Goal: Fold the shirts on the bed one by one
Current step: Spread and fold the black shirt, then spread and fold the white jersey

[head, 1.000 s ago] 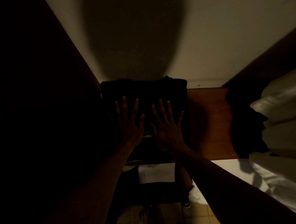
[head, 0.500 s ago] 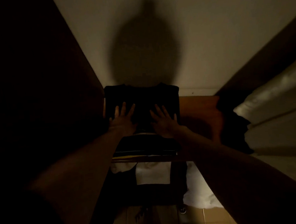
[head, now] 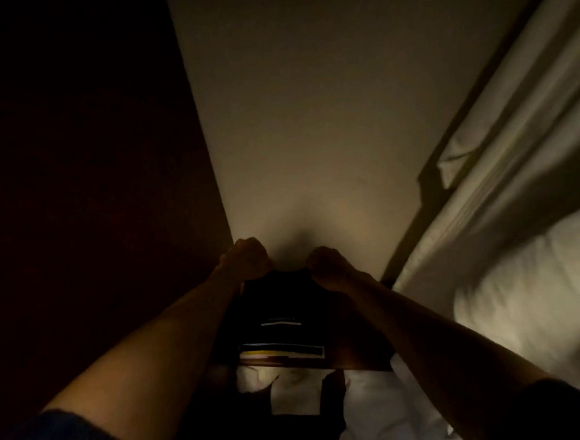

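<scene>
A folded black shirt [head: 280,299] tops a low stack of folded dark clothes [head: 280,352] on a wooden surface [head: 356,356] by the wall. My left hand [head: 246,259] curls over the shirt's far left edge. My right hand [head: 329,263] curls over its far right edge. Both fists look closed on the fabric, though the light is dim and the fingertips are hidden.
A dark wooden panel [head: 89,165] closes off the left side. A pale wall [head: 308,115] stands straight ahead. White bedding and a pillow [head: 533,288] lie to the right. White and black cloth [head: 294,398] hangs below the wooden surface.
My hands lay flat with spread fingers on top of the black shirt. They have slid to its far edge and curled into fists there. The camera has tilted upward.
</scene>
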{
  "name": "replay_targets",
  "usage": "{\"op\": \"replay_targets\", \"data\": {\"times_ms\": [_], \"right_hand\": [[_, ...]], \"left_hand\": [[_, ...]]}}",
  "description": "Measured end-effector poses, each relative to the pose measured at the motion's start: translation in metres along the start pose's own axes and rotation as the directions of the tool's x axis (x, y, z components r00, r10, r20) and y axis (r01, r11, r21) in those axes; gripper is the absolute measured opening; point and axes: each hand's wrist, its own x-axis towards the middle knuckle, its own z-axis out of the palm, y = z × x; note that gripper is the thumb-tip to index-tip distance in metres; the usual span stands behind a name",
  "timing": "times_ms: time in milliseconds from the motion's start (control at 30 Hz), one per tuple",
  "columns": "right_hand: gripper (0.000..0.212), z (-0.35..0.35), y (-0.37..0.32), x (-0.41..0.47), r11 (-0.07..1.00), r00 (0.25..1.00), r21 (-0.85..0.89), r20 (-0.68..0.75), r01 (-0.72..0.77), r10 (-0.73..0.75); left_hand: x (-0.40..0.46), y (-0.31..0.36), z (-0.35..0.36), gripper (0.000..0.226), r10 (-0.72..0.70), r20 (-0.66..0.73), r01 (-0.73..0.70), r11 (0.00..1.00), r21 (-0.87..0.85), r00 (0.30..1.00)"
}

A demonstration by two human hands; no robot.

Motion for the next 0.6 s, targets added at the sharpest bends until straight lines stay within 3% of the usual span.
{"op": "replay_targets", "data": {"times_ms": [100, 233, 367, 500, 600], "right_hand": [[0.034, -0.062, -0.038, -0.049, 0.987, 0.992, 0.127, -0.085, 0.100, -0.089], [0.033, -0.130, -0.096, -0.108, 0.984, 0.983, 0.074, -0.093, 0.164, -0.157], [0.033, -0.169, -0.149, -0.145, 0.981, 0.976, -0.015, -0.097, 0.196, -0.196], [0.031, -0.177, -0.203, -0.188, 0.979, 0.982, -0.098, -0.036, 0.181, -0.185], [0.026, -0.169, -0.247, -0.223, 0.984, 0.985, -0.083, 0.084, 0.155, -0.148]], "left_hand": [[-0.071, 0.022, -0.065, 0.029, 0.012, -0.051, -0.013, 1.000, -0.023, 0.999], [-0.143, 0.038, -0.133, 0.022, 0.040, -0.157, -0.063, 0.988, -0.144, 0.987], [-0.200, 0.035, -0.180, 0.015, 0.103, -0.199, -0.132, 0.982, -0.134, 0.975], [-0.265, 0.012, -0.210, 0.017, 0.154, -0.190, -0.176, 0.978, -0.110, 0.970], [-0.327, -0.012, -0.217, 0.020, 0.138, -0.032, -0.142, 0.962, -0.235, 0.990]]}}
